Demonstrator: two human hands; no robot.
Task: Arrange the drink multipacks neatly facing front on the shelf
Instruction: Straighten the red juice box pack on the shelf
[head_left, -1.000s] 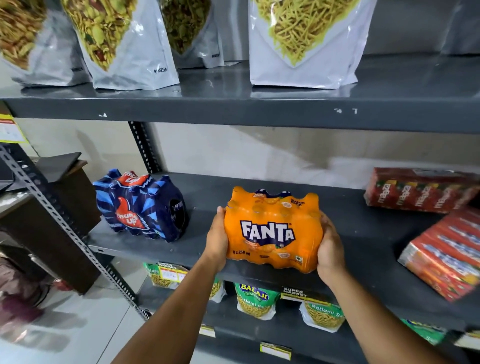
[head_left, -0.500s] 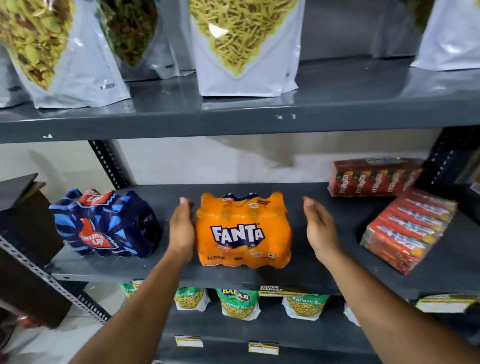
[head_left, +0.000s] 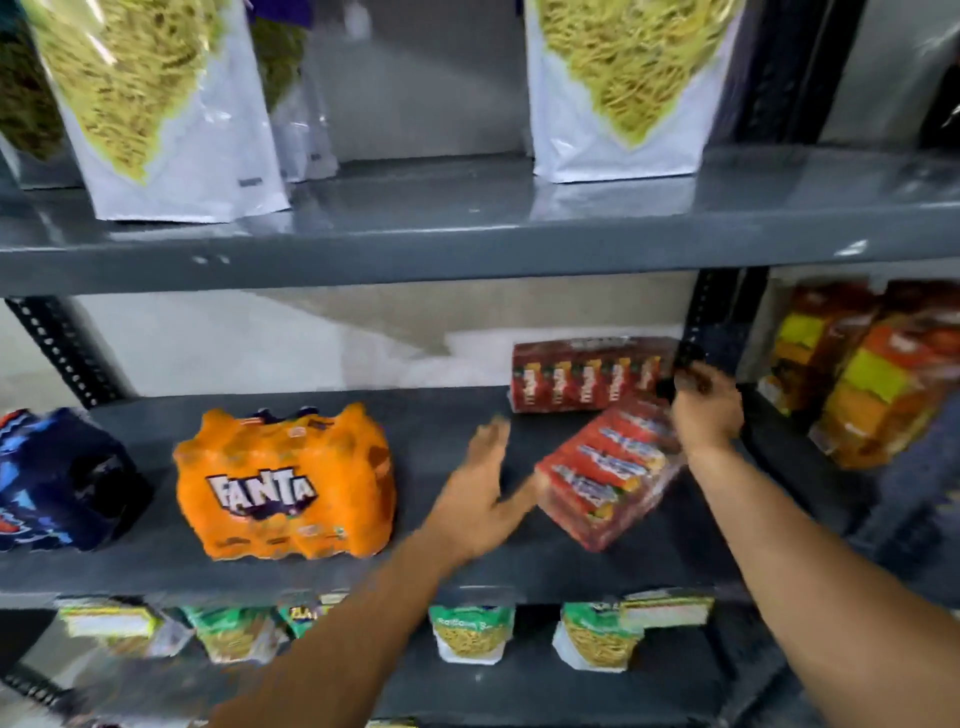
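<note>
The orange Fanta multipack (head_left: 283, 483) stands on the middle shelf (head_left: 457, 566) with its label to the front. To its left lies the dark blue Thums Up multipack (head_left: 62, 483), turned sideways. At the right a red juice-carton multipack (head_left: 610, 475) lies skewed on the shelf, and a second red multipack (head_left: 587, 374) stands behind it against the wall. My left hand (head_left: 480, 488) is spread open, its thumb at the skewed pack's near left corner. My right hand (head_left: 706, 410) is at that pack's far right end with curled fingers; blur hides whether it grips.
Large white snack pouches (head_left: 156, 104) stand on the upper shelf. Small green snack bags (head_left: 470, 631) line the lower shelf. A dark perforated upright (head_left: 711, 332) rises just behind my right hand. Further right, orange and yellow packs (head_left: 872, 379) fill the neighbouring bay.
Both hands left the Fanta pack, which stays standing on the shelf, and swung right to the skewed red multipack. The view has panned right as well.
</note>
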